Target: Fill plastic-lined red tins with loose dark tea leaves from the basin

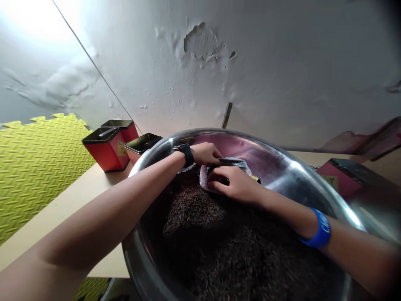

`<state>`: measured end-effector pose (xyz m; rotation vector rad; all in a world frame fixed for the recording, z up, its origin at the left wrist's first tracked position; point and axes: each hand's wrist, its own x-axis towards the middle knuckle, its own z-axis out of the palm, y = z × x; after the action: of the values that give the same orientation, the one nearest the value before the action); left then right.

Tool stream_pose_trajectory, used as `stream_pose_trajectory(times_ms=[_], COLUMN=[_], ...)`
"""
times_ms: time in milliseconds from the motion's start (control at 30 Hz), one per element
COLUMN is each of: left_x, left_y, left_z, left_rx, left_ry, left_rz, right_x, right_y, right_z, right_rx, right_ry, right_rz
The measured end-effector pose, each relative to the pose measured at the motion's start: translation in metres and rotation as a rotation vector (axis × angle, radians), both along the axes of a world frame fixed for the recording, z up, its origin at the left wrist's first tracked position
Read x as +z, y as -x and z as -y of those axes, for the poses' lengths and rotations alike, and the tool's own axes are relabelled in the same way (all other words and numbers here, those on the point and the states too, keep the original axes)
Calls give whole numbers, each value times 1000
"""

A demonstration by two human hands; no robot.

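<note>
A big steel basin holds a mound of dark loose tea leaves. At its far side both my hands grip a small silvery foil pouch lying against the leaves. My left hand, with a black watch on the wrist, pinches the pouch's upper edge. My right hand, a blue band on its wrist, is closed on the pouch's lower side, fingers at its mouth.
Red open tins stand on the beige table to the left, another tin next to the basin. A reddish box lies at the right. Yellow foam mat lies beyond the table's left edge. A peeling white wall rises behind.
</note>
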<state>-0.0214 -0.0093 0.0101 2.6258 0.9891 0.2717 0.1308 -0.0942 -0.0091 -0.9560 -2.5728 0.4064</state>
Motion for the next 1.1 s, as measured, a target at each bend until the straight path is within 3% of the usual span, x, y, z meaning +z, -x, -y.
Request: stream_pose_trajectory(times_ms=[100,200,300,400,533,700,833,967,1100], left_x=[1,1,-1,-1,-2,-3,-3,-1,0], left_y=[1,1,1,1,1,1,1,1,1], left_z=[1,0,-1,-2,-3,-6,-6,-3,-1], left_rx=[11,21,22,33,38,31,25,39,36], left_ry=[8,31,50,47,50,67,73,90,85], left_rz=[-11,-10,4,2,10,22,16,19,17], right_x=[3,-5,-12,-8,-2,-16,-23,-20,-14], right_y=[9,12,11,11,12,14,13,12,14], right_z=[19,30,34,38,43,46,45,39,37], right_rx=[197,373,432,494,567,613,599,544,487], right_ry=[104,302,466,549,533,561,470,437,413], right_rz=[55,229,408,482,503,555,500,385,143])
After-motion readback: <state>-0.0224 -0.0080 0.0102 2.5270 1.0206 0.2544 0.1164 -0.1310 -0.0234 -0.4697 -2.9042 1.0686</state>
